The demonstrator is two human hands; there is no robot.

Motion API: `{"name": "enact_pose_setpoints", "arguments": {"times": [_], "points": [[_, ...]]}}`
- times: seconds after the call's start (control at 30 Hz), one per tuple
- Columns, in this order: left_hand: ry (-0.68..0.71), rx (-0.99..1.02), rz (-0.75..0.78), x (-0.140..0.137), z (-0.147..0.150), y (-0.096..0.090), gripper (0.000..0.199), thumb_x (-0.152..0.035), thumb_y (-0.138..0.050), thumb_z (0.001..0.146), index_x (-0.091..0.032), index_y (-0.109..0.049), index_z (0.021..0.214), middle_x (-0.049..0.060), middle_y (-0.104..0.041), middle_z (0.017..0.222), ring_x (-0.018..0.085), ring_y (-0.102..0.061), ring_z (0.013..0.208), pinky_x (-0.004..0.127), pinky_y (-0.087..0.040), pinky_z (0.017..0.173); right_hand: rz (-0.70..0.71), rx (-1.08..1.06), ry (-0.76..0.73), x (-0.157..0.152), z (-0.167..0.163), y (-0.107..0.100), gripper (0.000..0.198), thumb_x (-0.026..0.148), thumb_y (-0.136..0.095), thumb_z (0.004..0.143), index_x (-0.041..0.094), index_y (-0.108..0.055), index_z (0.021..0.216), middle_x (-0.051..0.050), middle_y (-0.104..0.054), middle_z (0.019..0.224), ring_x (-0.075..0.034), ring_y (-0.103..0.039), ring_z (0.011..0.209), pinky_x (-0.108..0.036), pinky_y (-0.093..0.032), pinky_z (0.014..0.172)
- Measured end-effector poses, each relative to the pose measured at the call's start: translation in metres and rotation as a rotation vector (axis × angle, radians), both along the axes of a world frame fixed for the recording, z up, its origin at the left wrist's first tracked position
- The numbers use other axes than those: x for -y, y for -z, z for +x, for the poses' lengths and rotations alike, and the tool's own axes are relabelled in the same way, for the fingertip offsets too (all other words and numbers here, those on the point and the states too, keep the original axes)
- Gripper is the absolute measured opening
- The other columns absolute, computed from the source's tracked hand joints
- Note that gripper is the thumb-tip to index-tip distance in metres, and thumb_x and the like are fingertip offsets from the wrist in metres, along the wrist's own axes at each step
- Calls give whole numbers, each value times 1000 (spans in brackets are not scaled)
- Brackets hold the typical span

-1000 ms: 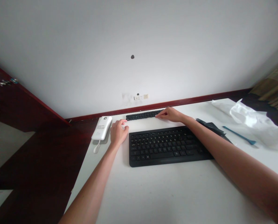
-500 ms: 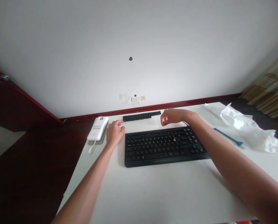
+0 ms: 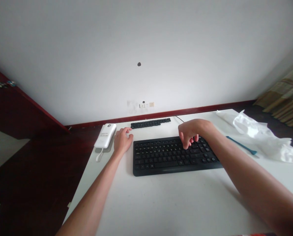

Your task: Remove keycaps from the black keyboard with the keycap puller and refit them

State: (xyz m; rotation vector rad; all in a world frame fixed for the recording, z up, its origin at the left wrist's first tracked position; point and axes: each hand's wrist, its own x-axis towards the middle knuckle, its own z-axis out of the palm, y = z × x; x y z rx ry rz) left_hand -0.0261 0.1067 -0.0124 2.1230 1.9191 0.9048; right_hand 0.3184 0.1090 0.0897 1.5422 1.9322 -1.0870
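Note:
Fingertips of my right hand (image 3: 189, 132) point down onto the right part of the black keyboard (image 3: 161, 170), over its keys. They look drawn together, and whatever may be between them is hidden. Flat on the white table, my left hand (image 3: 123, 141) lies left of the keyboard with thumb and fingers apart. Its fingertips are near the left end of a strip of black keycaps (image 3: 148, 124), set in rows behind the keyboard. The left hand holds nothing.
A white handheld device (image 3: 106, 136) with a wrist strap lies left of my left hand. To the right are a blue pry tool (image 3: 242, 145) and a crumpled white plastic bag (image 3: 259, 134). A thin black cable (image 3: 179, 119) runs behind the keyboard.
My right hand has moved from beside the right end of the keycap strip toward me and right, onto the keyboard, covering a pale spot among the keys. My left hand has stayed in place.

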Motion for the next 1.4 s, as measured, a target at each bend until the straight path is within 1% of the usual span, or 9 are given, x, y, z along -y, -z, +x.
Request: {"name": "enact_pose_setpoints", "arguments": {"times": [0.17,0.27,0.33,0.47,0.63,0.83,1.07,1.3,1.4], "points": [[-2,5,2,0,0,1,29,-18,-59,84,-27,-70,109,4,-69,104,25,-62,99,38,-48,93,33,-17,-2,2,-5,-4,29,35,-99,39,25,-76,54,-6,-71,59,-24,-67,57,-37,-55,55],[-2,2,-1,0,0,1,29,-18,-59,84,-27,-70,109,4,-69,104,25,-62,100,38,-48,93,83,-33,-78,-5,0,-4,23,41,-92,53,26,-81,65,-6,-76,69,-27,-71,69,-35,-54,58],[-4,-2,-1,0,0,1,29,-18,-59,84,-27,-70,109,4,-69,104,25,-62,100,38,-47,93,113,-57,-111,-13,7,-1,26,46,-86,61,25,-83,76,-6,-79,78,-28,-72,76,-35,-55,62],[1,-11,4,0,0,1,28,-18,-59,84,-26,-70,109,4,-69,104,24,-61,99,37,-47,94,174,-230,-11,-28,18,10,35,49,-80,69,17,-78,83,-9,-78,86,-26,-73,84,-33,-56,69],[-2,-2,3,1,1,0,27,-18,-59,85,-26,-70,108,4,-69,104,25,-61,98,37,-46,92,331,-319,65,-37,18,26,27,43,-74,73,17,-71,81,-7,-76,79,-23,-72,77,-31,-53,68],[0,2,1,1,0,1,28,-18,-58,85,-27,-70,109,3,-69,104,25,-60,98,38,-46,92,340,-400,31,-45,20,39,24,39,-66,75,17,-73,80,-6,-72,76,-20,-65,72,-30,-49,68],[-1,2,-3,0,0,1,28,-19,-58,85,-27,-70,109,3,-69,105,25,-60,100,38,-46,93,428,-439,55,-52,21,54,26,40,-65,78,16,-76,82,-6,-73,75,-18,-63,69,-30,-49,68],[1,-3,6,0,1,1,28,-18,-59,84,-27,-71,109,3,-70,105,25,-61,98,38,-46,94,463,-405,148,-50,27,41,32,45,-66,81,15,-77,85,-9,-75,78,-20,-69,72,-31,-53,68],[1,-4,10,0,1,1,29,-18,-59,84,-27,-71,109,3,-70,105,25,-61,98,38,-47,94,396,-335,155,-50,37,37,28,43,-71,76,15,-78,79,-9,-76,78,-21,-70,73,-31,-55,68]]}}
